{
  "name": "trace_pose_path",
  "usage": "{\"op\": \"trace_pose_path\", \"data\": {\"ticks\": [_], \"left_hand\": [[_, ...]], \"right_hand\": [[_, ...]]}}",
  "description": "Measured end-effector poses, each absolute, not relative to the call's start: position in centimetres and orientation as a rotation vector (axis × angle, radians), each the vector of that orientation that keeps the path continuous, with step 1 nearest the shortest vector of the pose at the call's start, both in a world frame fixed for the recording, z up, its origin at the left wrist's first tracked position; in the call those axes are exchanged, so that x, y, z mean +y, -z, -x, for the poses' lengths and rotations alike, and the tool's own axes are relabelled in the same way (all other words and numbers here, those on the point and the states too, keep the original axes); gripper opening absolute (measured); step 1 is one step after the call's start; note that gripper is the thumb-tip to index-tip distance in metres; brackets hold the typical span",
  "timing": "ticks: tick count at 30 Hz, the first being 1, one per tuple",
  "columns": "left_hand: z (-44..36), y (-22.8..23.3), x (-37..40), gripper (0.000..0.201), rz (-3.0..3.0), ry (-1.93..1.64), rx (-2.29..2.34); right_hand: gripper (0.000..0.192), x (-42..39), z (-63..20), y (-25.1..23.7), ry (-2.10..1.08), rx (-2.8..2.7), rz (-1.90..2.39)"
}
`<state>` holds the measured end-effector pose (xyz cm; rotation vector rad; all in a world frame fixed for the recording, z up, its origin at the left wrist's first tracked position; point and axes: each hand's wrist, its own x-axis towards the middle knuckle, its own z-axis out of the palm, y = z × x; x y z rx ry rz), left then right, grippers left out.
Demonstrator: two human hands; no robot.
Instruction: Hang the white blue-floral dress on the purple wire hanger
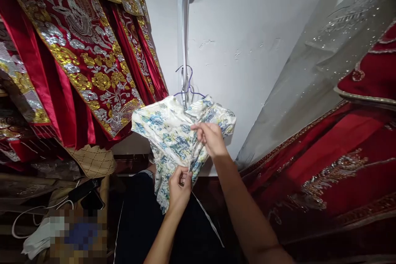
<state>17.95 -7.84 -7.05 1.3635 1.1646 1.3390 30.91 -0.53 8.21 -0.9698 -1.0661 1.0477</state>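
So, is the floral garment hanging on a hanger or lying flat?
Hanging. The floral garment is on a purple hanger by the wall, while the left hand and right hand pinch its front.

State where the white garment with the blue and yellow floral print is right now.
The white floral-print garment hangs on a purple wire hanger at centre frame against the white wall, pinched by both hands, right of the red embroidered robes.

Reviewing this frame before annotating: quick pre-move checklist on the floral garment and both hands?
1. Floral garment hangs on purple wire hanger: ok.
2. Right hand pinches the front edge near the collar: ok.
3. Left hand pinches the same edge lower down: ok.
4. Fastening open or closed: cannot tell.
5. Red embroidered robe hangs apart from the hands: ok.
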Motion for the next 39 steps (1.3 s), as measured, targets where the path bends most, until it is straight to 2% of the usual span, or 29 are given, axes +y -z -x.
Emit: {"op": "trace_pose_path", "data": {"ticks": [5,8,10,12,16,19,22,27,31,35,39], "left_hand": [[-18.9,8.9,-7.3,0.02,-1.332,-1.323,1.137],[-18.0,7.1,-6.5,0.014,-1.413,-1.245,1.079],[-16.7,4.0,-5.9,0.016,-1.581,-1.117,0.984],[-15.3,-0.3,-5.0,0.031,-1.73,-1.09,0.921],[-14.1,-9.2,-2.9,0.043,-1.858,-1.478,0.863],[-15.0,-12.9,-1.3,0.033,-2.035,-1.522,0.843],[-16.3,-14.2,-0.4,0.019,-2.213,-1.496,0.882],[-15.8,-15.4,0.3,0.013,-2.088,-1.838,0.878],[-10.2,-14.8,2.7,0.014,-1.459,-2.149,0.764],[-4.5,-10.7,5.1,0.024,-0.603,-2.006,0.599],[-3.8,-4.2,5.4,0.028,-0.415,-1.878,0.707]], "right_hand": [[0.022,2.6,-30.2,-12.7,-0.886,-1.083,0.866],[0.022,2.3,-29.6,-12.6,-0.797,-1.176,0.861],[0.022,1.6,-29.4,-11.9,-0.773,-1.21,0.856],[0.021,0.7,-29.5,-11.3,-0.768,-1.22,0.852],[0.021,-1.2,-29.8,-11.5,-0.741,-1.275,0.848],[0.02,-1.9,-29.8,-12.2,-0.676,-1.291,0.824],[0.019,-1.0,-29.6,-11.6,-0.606,-1.223,0.795],[0.025,1.3,-28.6,-6.6,-0.647,-1.133,0.958],[0.022,-0.2,-27.8,-2.4,-0.744,-1.092,0.991],[0.02,-2.8,-27.1,-0.4,-0.869,-1.053,1.002],[0.021,-3.9,-27.5,0.1,-0.912,-1.007,0.984]]}}
